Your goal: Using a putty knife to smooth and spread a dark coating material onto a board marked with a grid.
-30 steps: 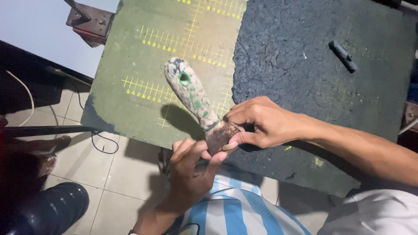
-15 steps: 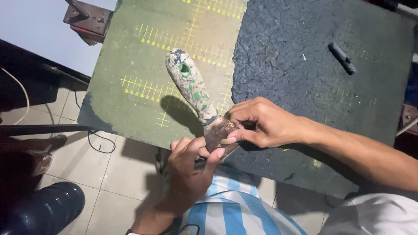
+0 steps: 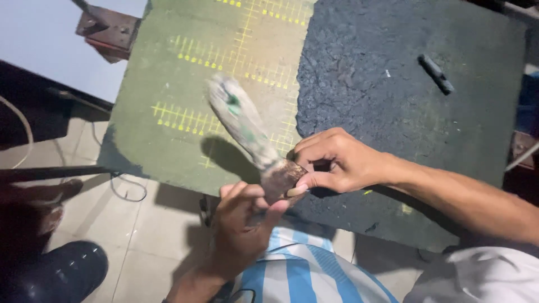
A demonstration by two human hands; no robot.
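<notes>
A worn paintbrush [image 3: 241,123] with a paint-spattered pale handle and a brown bristle end points up and away over the edge of a green cutting mat [image 3: 185,73]. My right hand [image 3: 337,160] pinches the brush near its bristle end with thumb and fingers. From below, my left hand [image 3: 241,224] has its fingers on the same bristle end. The handle looks blurred.
A dark rough mat [image 3: 382,84] covers the right part of the table, with a small dark stick [image 3: 436,73] lying on it. A rusty metal bracket [image 3: 109,31] sits at the far left corner. Tiled floor, a cable [image 3: 126,188] and a black shoe [image 3: 56,275] lie below left.
The brush handle has swung slightly and now looks blurred with motion. Both hands stay at the bristle end, shifted a little lower in the view.
</notes>
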